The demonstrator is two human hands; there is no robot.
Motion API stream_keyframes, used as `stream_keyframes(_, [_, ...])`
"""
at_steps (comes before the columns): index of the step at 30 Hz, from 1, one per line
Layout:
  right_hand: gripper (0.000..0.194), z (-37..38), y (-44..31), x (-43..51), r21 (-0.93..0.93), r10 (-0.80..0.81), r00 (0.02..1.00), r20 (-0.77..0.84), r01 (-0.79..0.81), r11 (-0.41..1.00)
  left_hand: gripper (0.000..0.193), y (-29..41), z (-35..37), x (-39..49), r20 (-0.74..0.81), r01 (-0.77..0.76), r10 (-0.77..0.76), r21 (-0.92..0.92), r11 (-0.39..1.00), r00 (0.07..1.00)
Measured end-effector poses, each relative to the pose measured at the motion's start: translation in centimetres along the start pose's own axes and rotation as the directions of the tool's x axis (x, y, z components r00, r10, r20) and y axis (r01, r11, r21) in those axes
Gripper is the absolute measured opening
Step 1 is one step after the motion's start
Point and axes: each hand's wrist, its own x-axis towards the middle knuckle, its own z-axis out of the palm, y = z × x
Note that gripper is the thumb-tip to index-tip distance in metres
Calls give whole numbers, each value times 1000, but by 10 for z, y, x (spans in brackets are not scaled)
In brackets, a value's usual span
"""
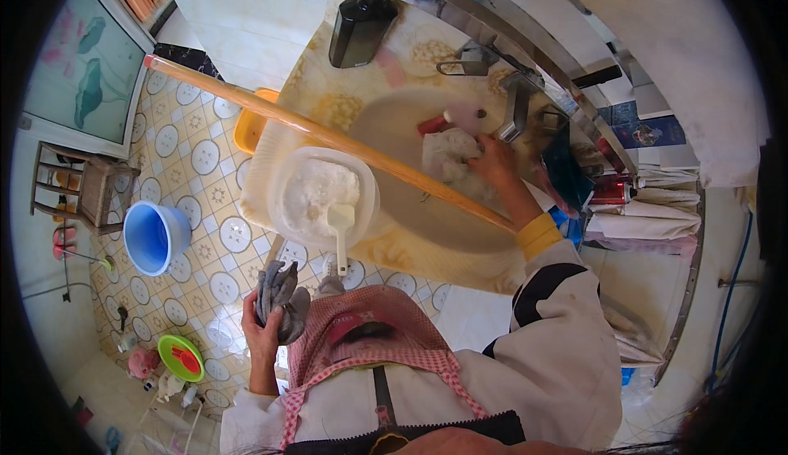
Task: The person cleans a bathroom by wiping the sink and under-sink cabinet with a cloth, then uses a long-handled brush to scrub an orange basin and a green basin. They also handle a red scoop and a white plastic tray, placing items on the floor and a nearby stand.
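My left hand (263,332) holds a bunched dark grey cloth (280,298), possibly gloves or socks, in front of my apron (363,313). Inside the oval washbasin (394,208), my right hand (497,162) has its fingers on a crumpled whitish bundle (444,150); whether it is cloth or thin plastic is unclear. A red object with a pale end (433,124) lies beside the bundle. Across the basin and countertop runs a long wooden pole (308,125). Near the counter's front edge, a translucent tub (372,190) contains white powder (314,187) and a white scoop (340,224).
A dark pump bottle (362,30) stands at the back of the counter. Beside the basin rise a metal faucet (517,107) and a teal packet (563,162). On the tiled floor are a blue bucket (157,237), a wooden chair (92,184) and a green basin (166,356).
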Motion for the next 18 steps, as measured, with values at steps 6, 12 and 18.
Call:
stream_keyframes(6, [92,44,11,27,218,-137,978,158,101,971,51,-1,6,9,12,32,-32,14,999,999])
stream_keyframes(12, [72,49,-5,31,206,-42,999,31,35,978,51,-1,9,7,21,35,-35,8,999,999])
stream_keyframes(18, [54,21,-25,5,294,-176,893,-414,314,903,49,-6,8,0,12,12,-12,15,1000,1000])
